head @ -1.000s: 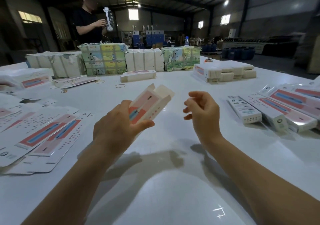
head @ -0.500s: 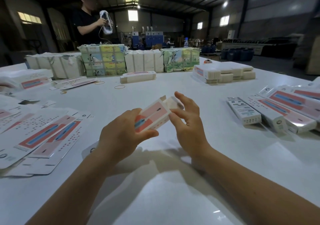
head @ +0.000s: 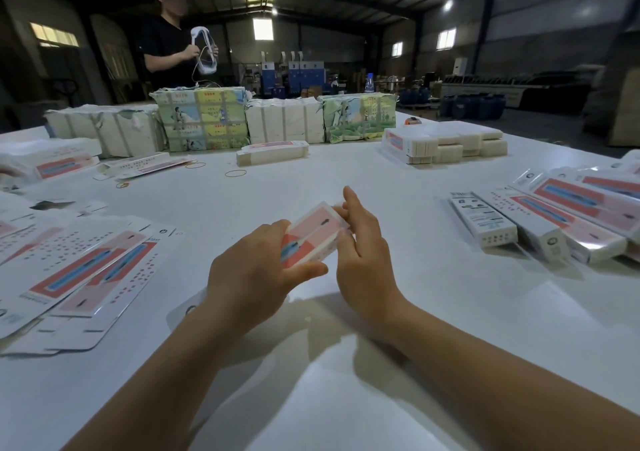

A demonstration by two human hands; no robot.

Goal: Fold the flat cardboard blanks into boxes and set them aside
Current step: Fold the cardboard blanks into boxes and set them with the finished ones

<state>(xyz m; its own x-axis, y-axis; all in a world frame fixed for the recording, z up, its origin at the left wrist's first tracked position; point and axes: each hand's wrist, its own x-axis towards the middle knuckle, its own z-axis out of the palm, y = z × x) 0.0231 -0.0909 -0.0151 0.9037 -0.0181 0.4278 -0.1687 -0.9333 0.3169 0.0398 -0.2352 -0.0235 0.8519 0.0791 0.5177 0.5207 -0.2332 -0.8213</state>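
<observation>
A long white box with a pink and blue print (head: 313, 234) is held just above the white table (head: 433, 312), its far end pointing away from me. My left hand (head: 256, 274) grips its near end, thumb along the lower edge. My right hand (head: 363, 253) presses against the far end with straight fingers, covering the end flap. Flat printed blanks (head: 79, 270) lie fanned out at the left. Several folded boxes (head: 540, 225) lie side by side at the right.
Wrapped bundles (head: 204, 118) and white stacks (head: 446, 145) line the table's far side. A single folded box (head: 273, 152) and loose rubber bands (head: 235, 173) lie mid-table. A person in black (head: 169, 45) stands beyond the table, handling a white object.
My right hand came in from the right and closed the far end flaps of the box. The box dropped lower and now lies flatter in my left hand.
</observation>
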